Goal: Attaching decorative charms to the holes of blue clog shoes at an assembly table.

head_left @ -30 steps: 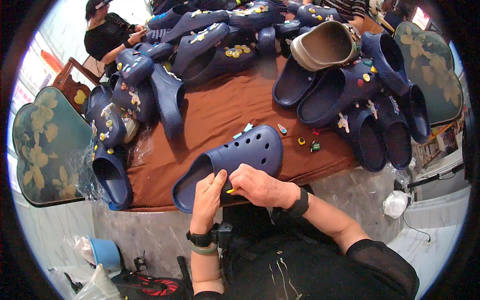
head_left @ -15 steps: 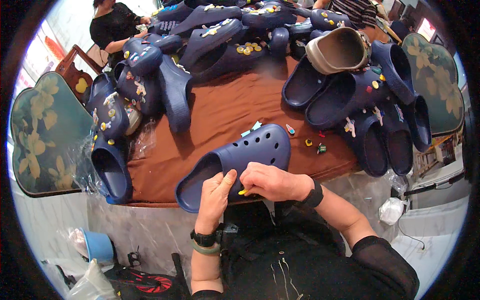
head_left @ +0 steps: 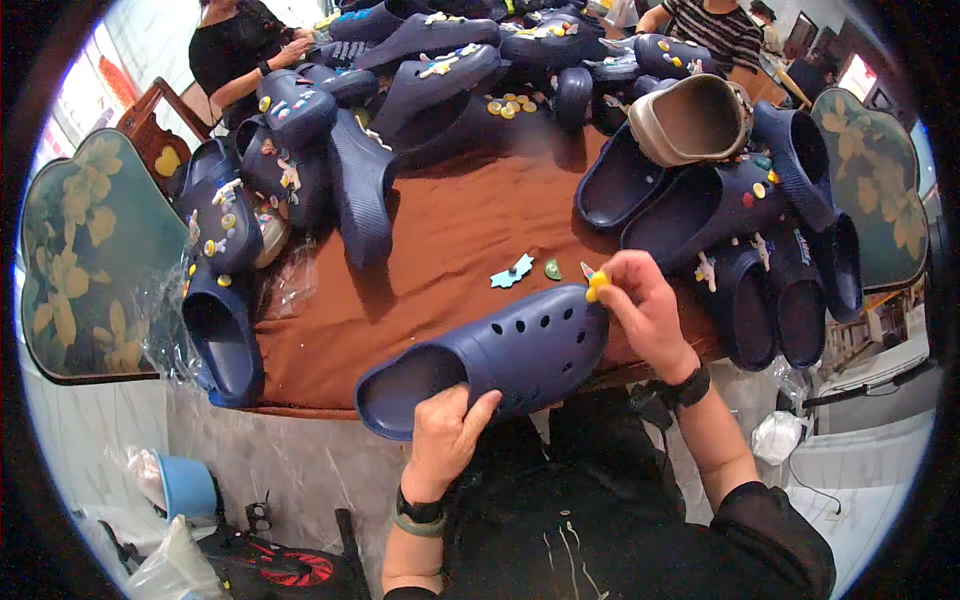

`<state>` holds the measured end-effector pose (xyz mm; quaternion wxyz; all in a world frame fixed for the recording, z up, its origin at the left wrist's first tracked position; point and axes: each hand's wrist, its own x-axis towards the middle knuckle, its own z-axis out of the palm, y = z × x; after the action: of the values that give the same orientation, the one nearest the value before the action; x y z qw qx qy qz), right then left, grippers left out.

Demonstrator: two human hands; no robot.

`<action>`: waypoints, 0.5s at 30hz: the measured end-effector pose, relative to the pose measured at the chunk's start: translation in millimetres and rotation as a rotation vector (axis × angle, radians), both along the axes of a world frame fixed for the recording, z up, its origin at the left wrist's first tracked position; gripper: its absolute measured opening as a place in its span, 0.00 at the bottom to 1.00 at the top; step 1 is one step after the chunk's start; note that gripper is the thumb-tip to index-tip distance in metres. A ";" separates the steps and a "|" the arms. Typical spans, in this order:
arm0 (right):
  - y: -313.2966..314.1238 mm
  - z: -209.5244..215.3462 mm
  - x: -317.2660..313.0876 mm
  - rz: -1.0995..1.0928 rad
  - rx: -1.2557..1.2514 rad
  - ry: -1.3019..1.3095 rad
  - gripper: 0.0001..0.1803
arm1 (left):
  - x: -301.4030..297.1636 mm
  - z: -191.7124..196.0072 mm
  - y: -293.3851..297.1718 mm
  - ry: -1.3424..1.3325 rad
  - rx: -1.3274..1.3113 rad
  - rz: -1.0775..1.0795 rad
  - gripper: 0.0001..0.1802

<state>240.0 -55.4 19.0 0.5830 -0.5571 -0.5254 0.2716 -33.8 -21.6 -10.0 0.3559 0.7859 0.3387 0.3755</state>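
Observation:
A plain navy clog [head_left: 500, 360] with round holes lies at the near edge of the brown table [head_left: 440, 250]. My left hand [head_left: 447, 435] grips its heel end from below. My right hand [head_left: 645, 305] is at the clog's toe end and pinches a small yellow charm [head_left: 596, 285] between thumb and fingers, right against the toe. Just beyond the clog, a light blue charm [head_left: 513, 272] and a small green charm [head_left: 552, 268] lie loose on the table.
Many navy clogs, several with charms, are piled at the left [head_left: 330, 170], back and right [head_left: 740, 220]. One beige clog [head_left: 690, 120] rests on the right pile. Two other people sit at the far side. Floral chair backs [head_left: 90, 250] flank the table. A blue tub [head_left: 185, 488] sits on the floor.
My right hand has moved from the clog's heel area to its toe end, carrying the yellow charm. My left hand now grips the heel from below.

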 end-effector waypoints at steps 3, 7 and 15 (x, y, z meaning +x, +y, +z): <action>22.1 -1.7 19.6 0.013 -0.098 0.077 0.10 | -0.5 -5.5 -8.5 0.031 0.021 -0.022 0.23; 48.0 -27.1 30.2 0.142 -0.295 0.012 0.05 | -7.3 -4.1 -18.5 0.047 0.020 -0.028 0.23; 82.8 -13.0 45.5 0.352 0.040 -0.780 0.08 | -10.0 3.4 -17.7 0.055 0.012 -0.054 0.24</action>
<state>285.5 27.4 6.0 0.2960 -0.5086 -0.7987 0.1254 -43.8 -39.2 -6.6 0.3517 0.8070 0.3245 0.3462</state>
